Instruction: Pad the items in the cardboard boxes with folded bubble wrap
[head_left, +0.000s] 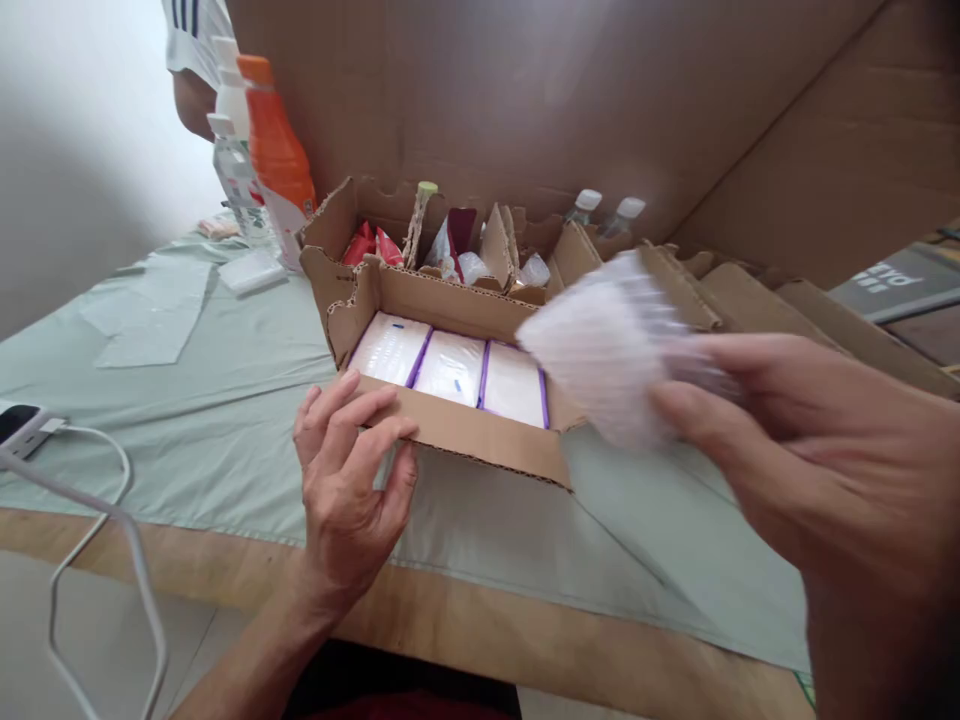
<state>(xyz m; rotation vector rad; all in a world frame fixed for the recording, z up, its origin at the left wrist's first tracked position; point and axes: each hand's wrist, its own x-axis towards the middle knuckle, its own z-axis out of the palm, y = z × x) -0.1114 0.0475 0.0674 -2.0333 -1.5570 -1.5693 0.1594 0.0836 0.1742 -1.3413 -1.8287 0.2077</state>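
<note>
My right hand (795,450) pinches a white soft-looking packet in clear crinkled plastic (600,345) by its right end. The packet is blurred and held in the air over the right end of a small cardboard box (480,435). My left hand (352,480) rests its spread fingers against the box's front wall, near the left corner. Inside the box, three white packs with purple edges lie flat side by side: a left pack (391,348), a middle pack (450,368) and a right pack (514,385).
Behind stands a divided cardboard tray (326,225) with red wrappers (371,243) and bottles. An orange bottle (277,140) is at its left. A clear plastic sheet (150,310), a white device (22,425) and its cable (124,480) are left. Another person's arm (193,100) shows behind.
</note>
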